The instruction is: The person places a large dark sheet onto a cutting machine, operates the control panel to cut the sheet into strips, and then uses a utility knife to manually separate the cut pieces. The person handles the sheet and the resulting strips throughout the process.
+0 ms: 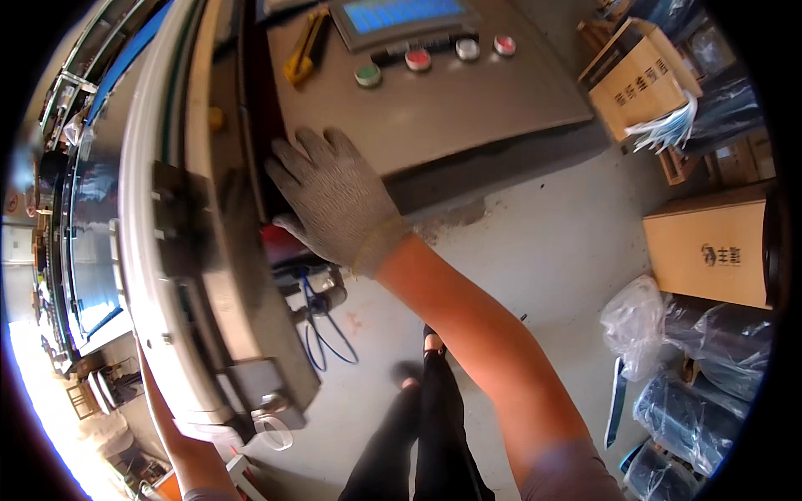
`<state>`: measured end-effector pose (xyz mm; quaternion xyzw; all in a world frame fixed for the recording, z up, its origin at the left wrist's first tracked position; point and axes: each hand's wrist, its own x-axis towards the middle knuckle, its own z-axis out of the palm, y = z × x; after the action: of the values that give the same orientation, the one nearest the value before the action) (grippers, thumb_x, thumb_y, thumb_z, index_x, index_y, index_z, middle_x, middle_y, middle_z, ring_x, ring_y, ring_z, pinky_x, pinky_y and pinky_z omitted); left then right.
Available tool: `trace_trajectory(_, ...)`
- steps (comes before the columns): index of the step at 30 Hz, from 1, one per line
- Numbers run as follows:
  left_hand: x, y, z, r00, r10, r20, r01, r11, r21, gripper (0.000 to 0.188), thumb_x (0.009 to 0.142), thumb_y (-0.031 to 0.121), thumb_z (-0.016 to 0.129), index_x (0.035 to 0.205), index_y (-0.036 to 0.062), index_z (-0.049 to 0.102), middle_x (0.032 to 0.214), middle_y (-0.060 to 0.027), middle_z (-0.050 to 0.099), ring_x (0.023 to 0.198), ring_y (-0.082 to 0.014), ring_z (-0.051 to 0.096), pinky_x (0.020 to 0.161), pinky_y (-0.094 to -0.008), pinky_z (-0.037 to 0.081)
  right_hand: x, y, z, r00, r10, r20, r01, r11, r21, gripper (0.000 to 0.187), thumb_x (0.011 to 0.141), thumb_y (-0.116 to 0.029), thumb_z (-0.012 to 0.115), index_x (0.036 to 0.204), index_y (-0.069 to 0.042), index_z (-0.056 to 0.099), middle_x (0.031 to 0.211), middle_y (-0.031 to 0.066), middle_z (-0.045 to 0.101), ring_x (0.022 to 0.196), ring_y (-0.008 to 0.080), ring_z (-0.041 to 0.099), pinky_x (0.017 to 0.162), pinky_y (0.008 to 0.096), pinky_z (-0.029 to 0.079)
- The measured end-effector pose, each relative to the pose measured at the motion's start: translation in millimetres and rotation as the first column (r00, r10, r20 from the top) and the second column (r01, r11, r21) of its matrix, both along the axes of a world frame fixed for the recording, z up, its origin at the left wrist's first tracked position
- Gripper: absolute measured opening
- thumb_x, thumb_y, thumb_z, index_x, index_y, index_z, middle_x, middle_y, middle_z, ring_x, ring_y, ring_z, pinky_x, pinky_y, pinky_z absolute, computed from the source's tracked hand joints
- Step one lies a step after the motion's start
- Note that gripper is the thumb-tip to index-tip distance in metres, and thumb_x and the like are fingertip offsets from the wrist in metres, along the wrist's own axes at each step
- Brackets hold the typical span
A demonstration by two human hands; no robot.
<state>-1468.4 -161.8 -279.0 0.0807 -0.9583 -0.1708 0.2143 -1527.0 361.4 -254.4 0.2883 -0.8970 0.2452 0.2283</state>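
Note:
My right hand [338, 200], in a grey knit glove, reaches over the near left corner of a grey metal control cabinet [451, 117]. Its fingers are spread, and nothing shows in its grasp; whether the palm touches the metal I cannot tell. A red part [282, 240] peeks out beneath the thumb. Of my left arm only the forearm [188, 455] shows, running up behind the machine's long pale rail [146, 209], which hides the hand. On the cabinet lie a yellow utility knife [307, 50] and a black marker pen [418, 48], beside a screen [405, 15] and several round push buttons [418, 59].
A looped blue cable [322, 334] hangs under the cabinet's corner. A metal end block [266, 388] sits at the rail's near end. To the right stand an open carton [639, 83], a closed carton [710, 246] and plastic-wrapped rolls [689, 417]. My legs [434, 417] are below, on grey floor.

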Motion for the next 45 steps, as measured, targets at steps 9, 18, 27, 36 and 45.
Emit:
trace_trajectory(9,1.4,-5.2,17.5,0.999,-0.014,0.042,0.022,0.982,-0.187,0.057,0.104,0.042,0.036,0.148,0.0076,0.043,0.152,-0.0172,0.042,0.141,-0.0361,0.038,0.117,-0.0448,0.03,8.2,1.0,-30.0,0.989,-0.132,-0.074,0.138,0.986,0.088,0.035,0.089,-0.036,0.065,0.119,-0.018,0.071,0.124,0.0091,0.063,0.12,0.0245,0.052,0.104,0.0413,0.039)
trace_trajectory(18,4.9,-5.7,24.2,0.998,-0.033,0.049,0.043,0.977,-0.208,0.057,0.104,0.042,0.036,0.148,0.0073,0.043,0.152,-0.018,0.041,0.141,-0.0364,0.038,0.117,-0.0449,0.03,14.5,-2.5,-24.8,0.988,-0.153,-0.038,0.157,0.963,0.219,0.031,0.096,-0.031,0.057,0.125,-0.028,0.068,0.128,0.0062,0.062,0.127,0.0251,0.05,0.109,0.0435,0.035)
trace_trajectory(27,1.9,-8.5,23.6,0.997,-0.041,0.06,0.053,0.975,-0.215,0.057,0.104,0.042,0.036,0.148,0.007,0.042,0.152,-0.0187,0.041,0.141,-0.0367,0.038,0.117,-0.045,0.03,11.6,-5.1,-18.9,0.993,-0.106,0.048,0.094,0.972,0.216,0.03,0.096,-0.034,0.057,0.123,-0.027,0.07,0.132,0.0068,0.059,0.129,0.0266,0.047,0.113,0.0464,0.031)
trace_trajectory(36,-14.5,-4.6,15.3,0.996,-0.053,0.068,0.065,0.98,-0.191,0.057,0.104,0.042,0.035,0.148,0.0068,0.042,0.152,-0.0194,0.041,0.141,-0.037,0.038,0.117,-0.0451,0.03,3.2,0.0,-12.7,0.997,0.015,0.072,-0.023,0.993,0.114,0.03,0.09,-0.028,0.061,0.115,-0.017,0.072,0.132,0.0058,0.06,0.129,0.0285,0.047,0.109,0.044,0.035)
trace_trajectory(45,-7.7,22.0,11.0,0.999,0.029,-0.043,-0.036,0.98,-0.195,0.057,0.104,0.042,0.035,0.148,0.0065,0.042,0.152,-0.0201,0.04,0.141,-0.0373,0.038,0.116,-0.0452,0.031,-6.6,-15.0,26.4,0.998,0.049,0.049,-0.051,0.998,0.032,0.041,0.078,-0.017,0.067,0.117,-0.004,0.064,0.134,0.0086,0.056,0.124,0.0347,0.047,0.102,0.0471,0.04)
